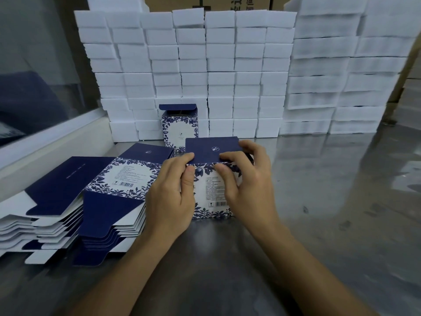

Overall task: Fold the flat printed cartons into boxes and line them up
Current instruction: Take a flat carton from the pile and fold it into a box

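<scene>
Head view: both hands, left (169,197) and right (247,179), pinch the navy lid flap (213,148) of a blue-floral carton (210,190) standing on the desk (319,201) between them; its barcode label text is unreadable.

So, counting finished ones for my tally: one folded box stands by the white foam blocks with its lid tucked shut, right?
Not quite. The head view shows one folded box standing by the white foam blocks, but its lid is open, its flap raised.
</scene>
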